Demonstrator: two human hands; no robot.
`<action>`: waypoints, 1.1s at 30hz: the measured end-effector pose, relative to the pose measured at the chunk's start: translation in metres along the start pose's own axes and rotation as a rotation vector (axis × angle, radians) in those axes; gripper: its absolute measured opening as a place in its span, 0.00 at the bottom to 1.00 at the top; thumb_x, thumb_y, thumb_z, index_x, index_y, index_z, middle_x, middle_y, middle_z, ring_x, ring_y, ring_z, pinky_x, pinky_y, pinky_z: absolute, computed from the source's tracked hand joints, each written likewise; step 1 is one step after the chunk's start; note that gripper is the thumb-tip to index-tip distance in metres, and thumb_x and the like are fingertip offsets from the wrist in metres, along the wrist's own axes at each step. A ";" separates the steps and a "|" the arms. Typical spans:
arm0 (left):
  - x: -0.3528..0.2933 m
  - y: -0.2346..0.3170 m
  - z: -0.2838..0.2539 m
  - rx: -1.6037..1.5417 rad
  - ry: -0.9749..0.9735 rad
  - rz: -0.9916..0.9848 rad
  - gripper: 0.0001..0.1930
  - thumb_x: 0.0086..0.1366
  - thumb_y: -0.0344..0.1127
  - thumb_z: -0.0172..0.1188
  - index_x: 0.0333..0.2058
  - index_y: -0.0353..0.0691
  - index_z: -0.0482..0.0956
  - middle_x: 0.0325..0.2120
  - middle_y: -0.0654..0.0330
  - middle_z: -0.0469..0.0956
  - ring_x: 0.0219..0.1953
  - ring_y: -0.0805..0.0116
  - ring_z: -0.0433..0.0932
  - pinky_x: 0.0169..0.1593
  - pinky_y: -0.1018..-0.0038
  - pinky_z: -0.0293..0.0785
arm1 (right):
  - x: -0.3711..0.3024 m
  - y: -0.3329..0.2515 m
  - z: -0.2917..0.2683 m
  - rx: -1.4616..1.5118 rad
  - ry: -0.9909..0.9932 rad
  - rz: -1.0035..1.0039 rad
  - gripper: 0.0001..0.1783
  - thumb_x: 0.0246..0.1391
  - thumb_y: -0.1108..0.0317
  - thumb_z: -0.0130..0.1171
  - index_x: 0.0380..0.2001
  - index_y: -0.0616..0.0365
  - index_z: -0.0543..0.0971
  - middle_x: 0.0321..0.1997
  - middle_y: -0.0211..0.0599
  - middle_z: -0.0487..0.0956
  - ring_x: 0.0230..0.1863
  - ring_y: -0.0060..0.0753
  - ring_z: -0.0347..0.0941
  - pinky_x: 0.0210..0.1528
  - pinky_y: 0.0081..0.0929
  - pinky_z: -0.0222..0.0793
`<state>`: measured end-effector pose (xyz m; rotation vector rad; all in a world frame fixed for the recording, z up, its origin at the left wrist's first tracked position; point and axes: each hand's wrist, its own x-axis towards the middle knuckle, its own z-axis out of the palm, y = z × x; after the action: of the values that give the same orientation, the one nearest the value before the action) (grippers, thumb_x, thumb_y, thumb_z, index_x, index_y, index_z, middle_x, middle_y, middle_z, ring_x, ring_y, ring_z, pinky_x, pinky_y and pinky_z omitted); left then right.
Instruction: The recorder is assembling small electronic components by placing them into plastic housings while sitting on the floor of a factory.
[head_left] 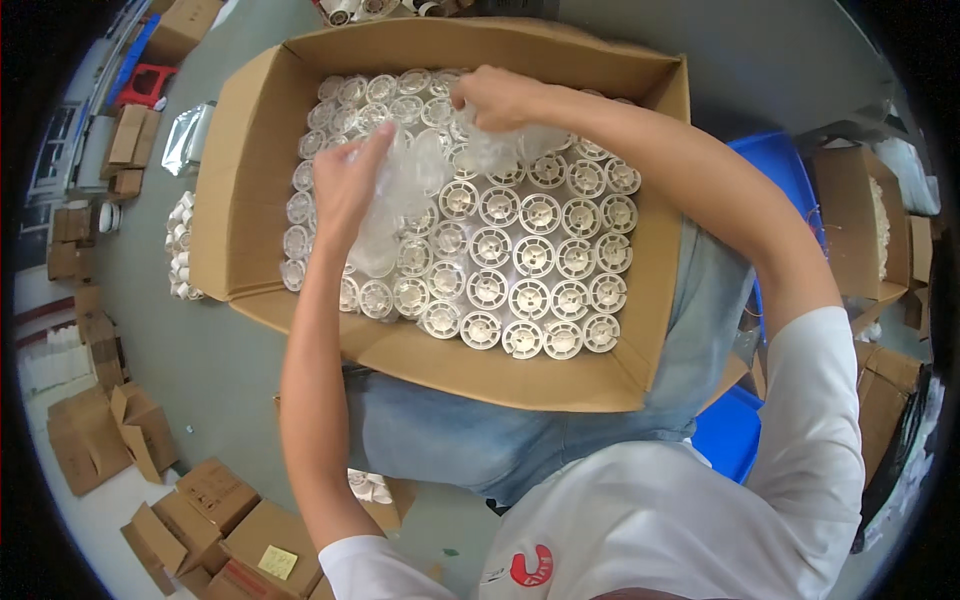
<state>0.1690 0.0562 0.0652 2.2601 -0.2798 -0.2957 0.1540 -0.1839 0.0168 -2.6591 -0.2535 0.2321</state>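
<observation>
An open cardboard box (pixel 500 385) rests across my lap, packed with rows of round white slotted plastic parts (pixel 533 256). A crumpled sheet of clear plastic film (pixel 395 205) lies over the parts on the box's left and middle. My left hand (pixel 347 180) is closed on the film's left side, with its thumb stretched upward. Near the far wall of the box, my right hand (pixel 497 98) is closed on another bunched portion of the film, its fingertips partly hidden. On the right side the parts show uncovered.
Blue plastic bins (pixel 735 430) stand to my right, near a cardboard box of white pieces (pixel 868 225). Left on the floor are a pile of white parts (pixel 180 245), a red stool (pixel 146 85) and several cardboard boxes (pixel 205 520). A grey surface (pixel 750 70) lies beyond at upper right.
</observation>
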 end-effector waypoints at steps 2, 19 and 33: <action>-0.011 -0.002 -0.006 0.043 -0.052 -0.026 0.26 0.54 0.54 0.66 0.20 0.29 0.77 0.13 0.66 0.69 0.19 0.75 0.66 0.26 0.72 0.65 | 0.002 0.001 0.015 -0.068 -0.064 -0.011 0.21 0.39 0.78 0.54 0.42 0.64 0.77 0.42 0.56 0.78 0.48 0.53 0.74 0.50 0.43 0.70; -0.036 -0.040 0.042 0.628 -0.674 0.332 0.16 0.45 0.39 0.71 0.30 0.35 0.82 0.30 0.46 0.80 0.36 0.49 0.79 0.42 0.60 0.75 | 0.010 0.003 -0.047 0.326 0.233 -0.043 0.16 0.40 0.69 0.54 0.35 0.63 0.79 0.36 0.45 0.81 0.39 0.41 0.77 0.45 0.34 0.70; -0.033 -0.055 0.047 0.370 -0.667 0.529 0.12 0.52 0.34 0.62 0.29 0.29 0.78 0.30 0.43 0.76 0.36 0.48 0.77 0.41 0.60 0.73 | 0.027 0.018 0.008 -0.249 0.080 0.155 0.13 0.51 0.73 0.48 0.38 0.65 0.78 0.43 0.55 0.79 0.47 0.56 0.76 0.48 0.46 0.73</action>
<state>0.1291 0.0681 -0.0029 2.2628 -1.3451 -0.7519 0.1807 -0.1903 -0.0013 -2.9315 -0.0527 0.1508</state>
